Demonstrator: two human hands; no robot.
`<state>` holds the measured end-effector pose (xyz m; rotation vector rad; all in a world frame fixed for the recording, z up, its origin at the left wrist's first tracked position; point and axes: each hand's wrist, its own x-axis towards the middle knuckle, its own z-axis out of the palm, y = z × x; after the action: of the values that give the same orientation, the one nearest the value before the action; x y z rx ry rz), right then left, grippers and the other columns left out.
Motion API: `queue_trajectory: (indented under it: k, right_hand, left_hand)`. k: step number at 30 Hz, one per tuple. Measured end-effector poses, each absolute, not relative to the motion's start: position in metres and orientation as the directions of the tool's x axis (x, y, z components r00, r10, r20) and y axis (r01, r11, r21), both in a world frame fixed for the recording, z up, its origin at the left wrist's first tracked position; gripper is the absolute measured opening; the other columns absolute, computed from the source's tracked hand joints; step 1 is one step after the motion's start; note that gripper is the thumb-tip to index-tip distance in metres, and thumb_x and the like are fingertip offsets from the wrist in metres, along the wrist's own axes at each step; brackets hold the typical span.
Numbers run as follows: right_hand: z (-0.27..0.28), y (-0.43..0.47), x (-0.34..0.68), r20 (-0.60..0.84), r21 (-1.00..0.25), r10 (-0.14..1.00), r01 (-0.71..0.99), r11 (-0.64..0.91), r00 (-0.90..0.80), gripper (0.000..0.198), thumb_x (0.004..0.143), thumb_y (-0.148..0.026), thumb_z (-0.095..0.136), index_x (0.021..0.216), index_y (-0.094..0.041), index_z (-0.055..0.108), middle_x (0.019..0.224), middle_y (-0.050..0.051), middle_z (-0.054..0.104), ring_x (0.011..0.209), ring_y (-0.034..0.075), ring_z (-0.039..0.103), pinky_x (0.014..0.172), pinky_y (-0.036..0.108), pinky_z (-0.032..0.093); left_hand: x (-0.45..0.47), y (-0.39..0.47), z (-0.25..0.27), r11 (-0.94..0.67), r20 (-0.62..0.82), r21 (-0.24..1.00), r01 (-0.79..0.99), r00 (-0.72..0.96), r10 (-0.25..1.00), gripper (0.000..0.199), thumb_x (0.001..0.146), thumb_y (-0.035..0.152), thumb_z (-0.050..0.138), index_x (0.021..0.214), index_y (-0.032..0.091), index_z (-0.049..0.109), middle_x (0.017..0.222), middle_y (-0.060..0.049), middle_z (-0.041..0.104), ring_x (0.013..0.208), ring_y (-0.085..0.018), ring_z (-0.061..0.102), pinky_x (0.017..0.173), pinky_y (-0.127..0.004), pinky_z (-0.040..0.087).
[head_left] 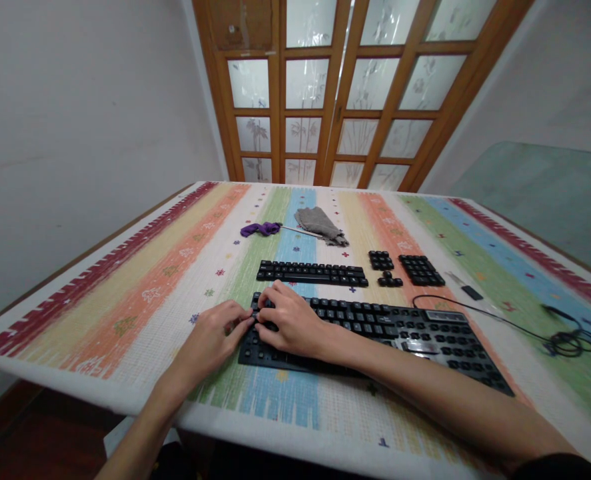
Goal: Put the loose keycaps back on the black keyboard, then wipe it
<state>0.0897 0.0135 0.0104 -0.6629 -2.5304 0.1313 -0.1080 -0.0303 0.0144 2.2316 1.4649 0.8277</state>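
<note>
A striped table [150, 293] is carrying a black keyboard [370, 325] and groups of black keycaps [312, 274]
The keyboard is lying toward the near edge; just beyond it a long block of keycaps is sitting, with smaller clusters [381, 261] and a broader block [422, 271] lying to its right; farther back, a purple cloth [261, 229] and a grey cloth [320, 223] are resting, a thin pale stick [299, 231] running between them; to the right, a small dark-handled tool [471, 293] is lying and a black cable [500, 320] is curving from the keyboard into a coil

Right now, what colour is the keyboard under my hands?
The keyboard is black, as the head view shows best.
</note>
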Motion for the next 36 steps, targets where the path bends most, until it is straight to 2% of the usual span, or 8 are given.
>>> queue_trajectory:
  k: [6, 11, 17, 20, 25, 31, 36]
  right_hand:
    - [0.015, 0.014, 0.091, 0.421, -0.208, 0.464, 0.415, 0.886, -0.779, 0.021, 0.092, -0.027, 0.063, 0.078, -0.015, 0.073, 0.099, 0.012, 0.061, 0.095, 0.025, 0.048, 0.086, 0.041, 0.046]
    - [0.016, 0.015, 0.088, 0.385, -0.203, 0.472, 0.426, 0.882, -0.793, 0.019, 0.09, -0.027, 0.065, 0.077, -0.016, 0.074, 0.097, 0.012, 0.06, 0.094, 0.024, 0.047, 0.085, 0.04, 0.046]
    - [0.02, 0.013, 0.087, 0.344, -0.208, 0.484, 0.438, 0.875, -0.804, 0.017, 0.09, -0.024, 0.064, 0.081, -0.013, 0.074, 0.101, 0.013, 0.061, 0.098, 0.025, 0.048, 0.088, 0.04, 0.046]
    - [0.025, 0.013, 0.095, 0.361, -0.21, 0.473, 0.424, 0.881, -0.804, 0.017, 0.09, -0.024, 0.063, 0.086, -0.013, 0.075, 0.107, 0.014, 0.061, 0.1, 0.026, 0.048, 0.092, 0.042, 0.045]
    - [0.031, 0.008, 0.117, 0.392, -0.261, 0.52, 0.451, 0.854, -0.759, 0.015, 0.091, -0.023, 0.063, 0.095, -0.014, 0.075, 0.11, 0.013, 0.062, 0.1, 0.025, 0.05, 0.092, 0.044, 0.047]
    - [0.033, -0.001, 0.142, 0.458, -0.303, 0.527, 0.432, 0.85, -0.716, 0.013, 0.091, -0.02, 0.061, 0.09, -0.015, 0.073, 0.108, 0.013, 0.062, 0.099, 0.025, 0.05, 0.088, 0.042, 0.049]
    - [0.041, -0.003, 0.155, 0.511, -0.326, 0.542, 0.433, 0.84, -0.667, 0.012, 0.092, -0.02, 0.061, 0.091, -0.015, 0.072, 0.11, 0.013, 0.062, 0.101, 0.025, 0.051, 0.09, 0.044, 0.049]
  left_hand:
    - [-0.108, -0.033, 0.012, -0.531, 0.345, 0.385, 0.755, 0.415, 0.842, 0.025, 0.094, 0.023, 0.049, 0.091, 0.021, 0.074, 0.087, -0.006, 0.068, 0.08, -0.019, 0.066, 0.077, -0.029, 0.053]
    - [-0.107, -0.034, 0.01, -0.55, 0.303, 0.32, 0.771, 0.467, 0.831, 0.027, 0.094, 0.021, 0.049, 0.086, 0.02, 0.075, 0.088, -0.007, 0.066, 0.08, -0.019, 0.065, 0.077, -0.03, 0.053]
    - [-0.108, -0.032, 0.015, -0.549, 0.288, 0.342, 0.763, 0.472, 0.833, 0.026, 0.094, 0.021, 0.049, 0.087, 0.019, 0.073, 0.088, -0.006, 0.067, 0.08, -0.019, 0.065, 0.077, -0.029, 0.052]
    - [-0.114, -0.023, 0.023, -0.577, 0.323, 0.357, 0.734, 0.483, 0.814, 0.024, 0.095, 0.024, 0.051, 0.091, 0.019, 0.073, 0.088, -0.005, 0.067, 0.081, -0.018, 0.065, 0.076, -0.029, 0.052]
    - [-0.122, 0.017, 0.04, -0.554, 0.395, 0.359, 0.751, 0.416, 0.819, 0.026, 0.096, 0.031, 0.05, 0.098, 0.018, 0.072, 0.086, -0.004, 0.069, 0.074, -0.017, 0.063, 0.081, -0.031, 0.052]
    - [-0.113, 0.086, 0.041, -0.496, 0.299, 0.365, 0.788, 0.405, 0.864, 0.031, 0.092, 0.034, 0.051, 0.105, 0.014, 0.072, 0.098, -0.01, 0.071, 0.078, -0.02, 0.064, 0.079, -0.032, 0.052]
    - [-0.102, 0.124, 0.028, -0.491, 0.216, 0.36, 0.793, 0.442, 0.871, 0.029, 0.087, 0.034, 0.056, 0.098, 0.016, 0.076, 0.094, -0.01, 0.074, 0.08, -0.022, 0.066, 0.079, -0.033, 0.051]
